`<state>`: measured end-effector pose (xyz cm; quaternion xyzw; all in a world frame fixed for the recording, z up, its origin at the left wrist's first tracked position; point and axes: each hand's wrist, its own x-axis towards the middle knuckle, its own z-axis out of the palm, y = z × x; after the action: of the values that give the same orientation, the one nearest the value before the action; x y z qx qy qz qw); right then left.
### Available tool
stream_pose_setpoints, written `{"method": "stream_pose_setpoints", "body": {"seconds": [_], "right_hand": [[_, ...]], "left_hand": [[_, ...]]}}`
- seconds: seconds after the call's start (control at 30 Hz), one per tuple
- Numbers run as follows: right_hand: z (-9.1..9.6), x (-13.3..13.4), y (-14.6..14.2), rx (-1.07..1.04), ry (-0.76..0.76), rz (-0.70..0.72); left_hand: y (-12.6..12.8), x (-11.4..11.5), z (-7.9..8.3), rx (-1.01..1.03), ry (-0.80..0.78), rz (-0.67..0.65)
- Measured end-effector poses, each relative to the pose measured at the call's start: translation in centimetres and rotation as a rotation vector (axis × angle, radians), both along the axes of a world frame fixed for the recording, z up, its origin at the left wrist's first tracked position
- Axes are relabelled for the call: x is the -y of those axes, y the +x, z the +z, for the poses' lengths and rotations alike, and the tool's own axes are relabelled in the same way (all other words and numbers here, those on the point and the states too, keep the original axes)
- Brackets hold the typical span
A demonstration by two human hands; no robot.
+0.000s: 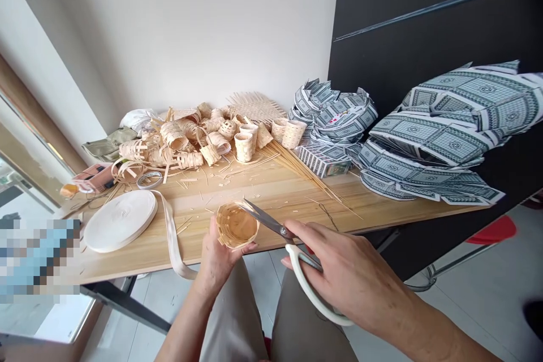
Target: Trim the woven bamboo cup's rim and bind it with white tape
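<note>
My left hand (218,257) is closed around a small woven bamboo basket (236,226), holding it just in front of the table edge with its mouth facing me. My right hand (339,271) grips white-handled scissors (282,237). The grey blades point left and reach the basket's upper rim, where thin strip ends stick out. Both hands hover above my lap.
On the wooden table (271,186) lie a pile of small woven baskets (199,138), loose bamboo strips (297,167), a white tape roll (119,220) with its tail hanging over the edge, a smaller tape ring (149,180) and stacks of patterned folded cartons (432,136). A black wall panel stands to the right.
</note>
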<state>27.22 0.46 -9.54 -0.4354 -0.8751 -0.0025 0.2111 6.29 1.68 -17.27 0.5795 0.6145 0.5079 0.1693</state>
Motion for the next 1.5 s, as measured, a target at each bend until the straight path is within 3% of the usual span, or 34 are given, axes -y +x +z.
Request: {"method": "stream_pose_setpoints", "body": {"seconds": [0.1,0.6,1.0,1.13,1.3,1.5], "right_hand": [[0.3,-0.3,0.2,0.016,-0.007,0.009],[0.3,-0.2,0.5,0.050,0.032,-0.009],[-0.5,-0.8,1.5,0.049,0.071,0.095],[-0.1,-0.9,1.9,0.059,-0.001,0.086],[1.0,-0.7,2.2,0.088,-0.133,0.011],[1.2,-0.5,2.2,0.132,-0.129,0.013]], "left_hand": [[-0.1,0.1,0.2,0.004,0.006,-0.057],[0.3,0.5,0.7,-0.151,0.004,-0.041],[-0.3,0.5,0.6,-0.175,-0.076,-0.121],[-0.8,0.4,0.3,-0.176,-0.086,-0.201],[-0.6,0.9,1.1,-0.207,-0.151,-0.246],[0.0,1.5,1.9,-0.241,-0.191,-0.238]]}}
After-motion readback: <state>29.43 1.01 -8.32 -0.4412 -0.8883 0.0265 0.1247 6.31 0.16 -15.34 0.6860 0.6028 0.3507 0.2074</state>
